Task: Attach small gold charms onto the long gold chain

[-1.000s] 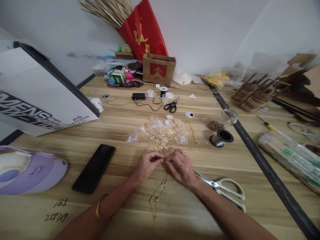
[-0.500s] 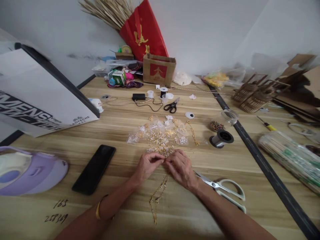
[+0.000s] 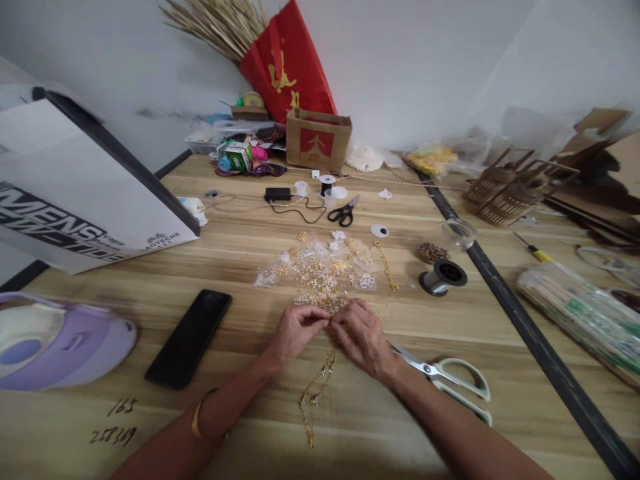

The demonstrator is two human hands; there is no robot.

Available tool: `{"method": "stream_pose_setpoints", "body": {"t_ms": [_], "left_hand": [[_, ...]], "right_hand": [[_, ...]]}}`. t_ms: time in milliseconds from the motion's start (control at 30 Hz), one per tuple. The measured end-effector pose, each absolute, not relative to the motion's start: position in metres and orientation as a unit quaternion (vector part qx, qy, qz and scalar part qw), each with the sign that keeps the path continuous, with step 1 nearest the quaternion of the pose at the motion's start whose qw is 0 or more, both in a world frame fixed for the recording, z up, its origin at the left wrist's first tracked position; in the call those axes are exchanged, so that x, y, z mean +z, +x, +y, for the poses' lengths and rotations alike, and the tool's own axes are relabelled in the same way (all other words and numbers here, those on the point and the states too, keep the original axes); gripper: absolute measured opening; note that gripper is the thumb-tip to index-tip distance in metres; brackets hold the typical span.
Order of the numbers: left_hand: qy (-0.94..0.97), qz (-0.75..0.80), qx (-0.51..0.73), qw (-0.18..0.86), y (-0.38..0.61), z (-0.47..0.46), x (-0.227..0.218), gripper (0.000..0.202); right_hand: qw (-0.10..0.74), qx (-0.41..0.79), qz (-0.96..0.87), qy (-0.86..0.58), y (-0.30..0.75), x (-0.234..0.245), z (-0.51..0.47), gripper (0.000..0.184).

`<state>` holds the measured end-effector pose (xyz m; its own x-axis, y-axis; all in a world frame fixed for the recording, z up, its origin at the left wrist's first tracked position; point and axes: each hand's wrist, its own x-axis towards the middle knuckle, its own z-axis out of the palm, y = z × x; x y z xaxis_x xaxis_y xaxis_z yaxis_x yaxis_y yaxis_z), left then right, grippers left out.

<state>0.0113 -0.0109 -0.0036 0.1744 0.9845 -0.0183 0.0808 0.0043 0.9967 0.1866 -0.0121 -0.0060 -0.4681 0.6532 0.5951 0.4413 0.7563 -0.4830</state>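
Note:
My left hand (image 3: 300, 329) and my right hand (image 3: 364, 337) meet fingertip to fingertip over the table, both closed in a pinch. Whatever lies between the left fingertips is too small to make out. A thin gold chain (image 3: 303, 400) with small beads or charms runs from beneath my right fingers down onto the wood, where it lies in a loop. Just beyond the fingertips spreads a pile of tiny gold and silver beads and findings (image 3: 320, 275), some in clear bags. White-handled scissors (image 3: 440, 371) rest beside my right wrist, their tips partly behind it.
Left of my arm lie a black phone (image 3: 189, 339) and a purple visor (image 3: 85, 343). Farther off are black scissors (image 3: 344, 212), a short gold chain (image 3: 386, 267) and a wire spool (image 3: 443, 277). A large white box (image 3: 100, 193) stands at left; wrapped sticks (image 3: 580, 320) lie right.

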Motion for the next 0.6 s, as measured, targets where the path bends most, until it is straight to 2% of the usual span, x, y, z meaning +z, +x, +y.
{"method": "stream_pose_setpoints", "body": {"t_ms": [600], "left_hand": [[0.551, 0.479, 0.429, 0.532, 0.0101, -0.0084, -0.0020, 0.009]], "right_hand": [[0.400, 0.129, -0.842, -0.338, 0.1865, -0.0057, -0.0116, 0.006]]}}
